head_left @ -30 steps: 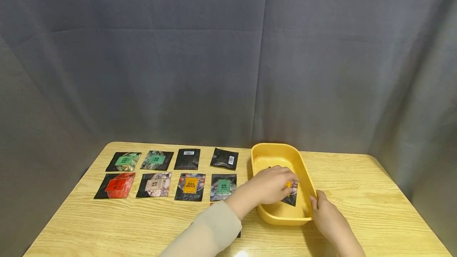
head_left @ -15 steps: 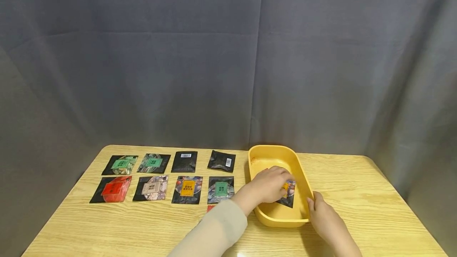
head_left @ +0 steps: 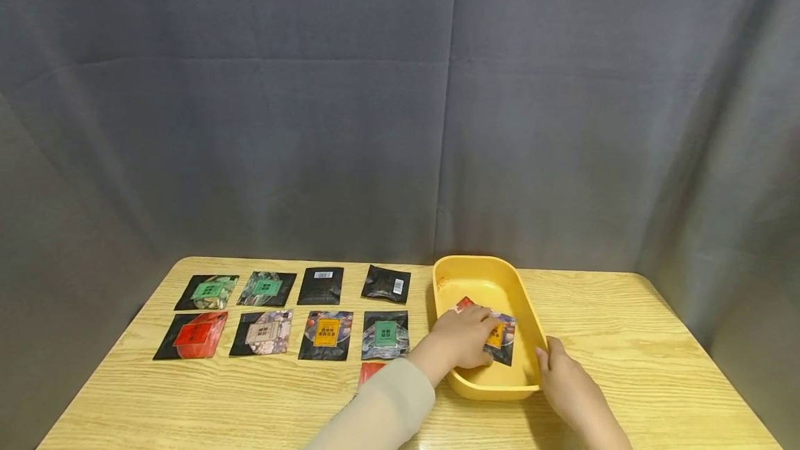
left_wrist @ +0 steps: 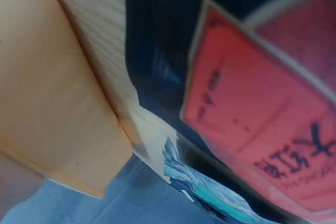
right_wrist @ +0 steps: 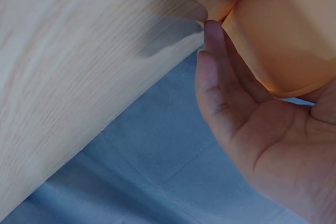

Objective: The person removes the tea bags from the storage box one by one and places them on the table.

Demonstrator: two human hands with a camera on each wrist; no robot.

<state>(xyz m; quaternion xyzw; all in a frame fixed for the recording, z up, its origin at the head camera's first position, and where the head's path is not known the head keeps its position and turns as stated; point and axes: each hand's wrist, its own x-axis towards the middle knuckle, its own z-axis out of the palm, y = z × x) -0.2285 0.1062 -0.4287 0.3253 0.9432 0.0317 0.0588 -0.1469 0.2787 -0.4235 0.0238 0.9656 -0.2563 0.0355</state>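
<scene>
In the head view my left hand (head_left: 464,337) reaches into the yellow plastic tray (head_left: 523,282), thumb and fingers spread over the sachets there. A black sachet with an orange label (head_left: 502,346) lies by its fingertips. Part of a red sachet (head_left: 464,303) shows beyond the knuckles; the rest is under the hand. My right hand (head_left: 571,387) holds the tray's near right wall, thumb at the rim and fingers outside, as the right wrist view also shows. The left wrist view has a red-labelled black sachet (left_wrist: 257,114) on the table close up, with no fingers visible.
Left of the tray, flat sachets lie in rows: green-labelled (head_left: 210,290), plain black with a barcode (head_left: 321,286), red (head_left: 191,336), beige (head_left: 262,332), orange (head_left: 326,336) and green (head_left: 385,336). A red one (head_left: 370,371) is partly under my left sleeve. A grey curtain (head_left: 312,123) hangs behind the table.
My left hand has drawn back slightly to the left inside the tray, and its fingers have spread. The red sachet beyond it now shows more. My right hand keeps its hold on the tray.
</scene>
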